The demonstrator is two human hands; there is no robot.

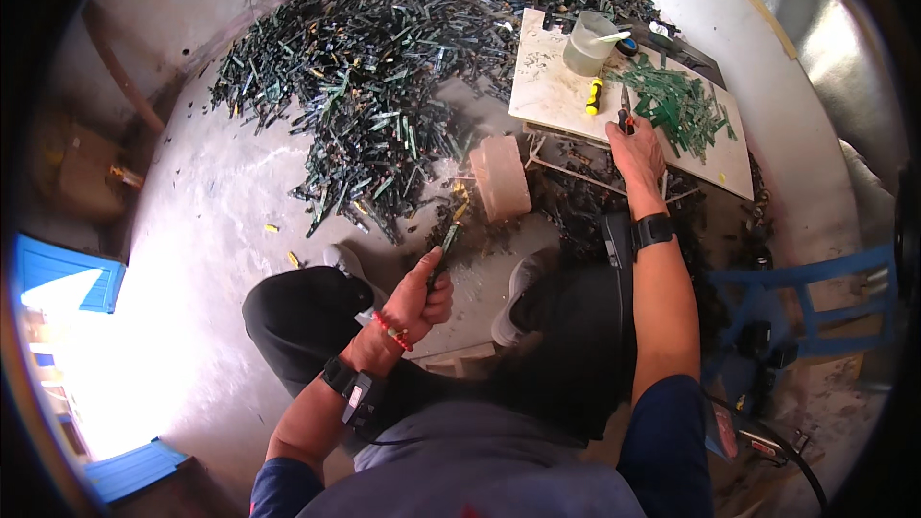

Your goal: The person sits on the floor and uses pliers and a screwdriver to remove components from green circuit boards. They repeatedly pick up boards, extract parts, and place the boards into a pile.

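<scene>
My left hand is closed around one end of a narrow dark green strip, which looks like a circuit board piece with a yellowish far tip. It is held above the floor between my feet. Over at the right, my right hand rests on a white board table, its fingers closed on the handles of dark pliers with red on the grips. The plier tips point away from me, beside a heap of small green strips. A yellow and black screwdriver lies just left of the pliers.
A cloudy plastic cup with a white-handled tool stands on the table. A large heap of dark strips covers the floor ahead. A pinkish block stands between heap and table. A blue plastic chair is at my right.
</scene>
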